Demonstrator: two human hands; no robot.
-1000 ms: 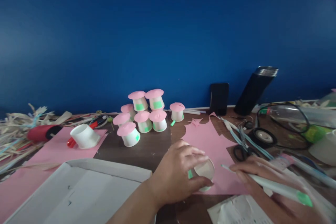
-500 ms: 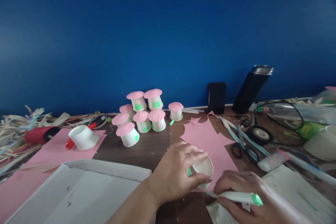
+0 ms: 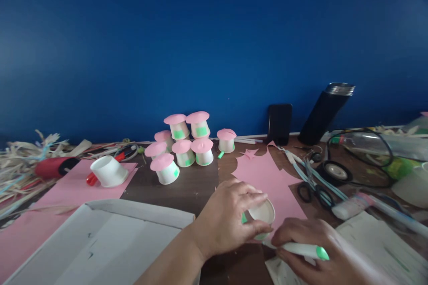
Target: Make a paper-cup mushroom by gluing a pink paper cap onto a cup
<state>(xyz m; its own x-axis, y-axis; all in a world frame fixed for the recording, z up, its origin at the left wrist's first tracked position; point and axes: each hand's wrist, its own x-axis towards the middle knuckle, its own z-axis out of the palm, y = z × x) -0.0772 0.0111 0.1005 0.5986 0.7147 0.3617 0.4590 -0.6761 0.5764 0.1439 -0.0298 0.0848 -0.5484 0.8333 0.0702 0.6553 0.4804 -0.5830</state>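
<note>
My left hand (image 3: 229,218) is wrapped round a small white paper cup (image 3: 262,213) that stands upside down on a pink paper sheet (image 3: 267,178); a green patch shows on the cup's side. My right hand (image 3: 312,249) grips a white marker with a green cap (image 3: 302,249), its tip lying close to the cup's base. Behind, a cluster of several white cups with pink tops (image 3: 185,142) is stacked near the blue wall.
A white cardboard box lid (image 3: 100,240) lies at the front left. A plain white cup (image 3: 109,171) rests on another pink sheet (image 3: 56,200). Scissors (image 3: 310,189), a glue stick (image 3: 349,207), cables, a black flask (image 3: 323,113) and a phone (image 3: 279,124) crowd the right side.
My right hand came in from the right with the marker and now rests beside the cup. The left hand stayed on the cup.
</note>
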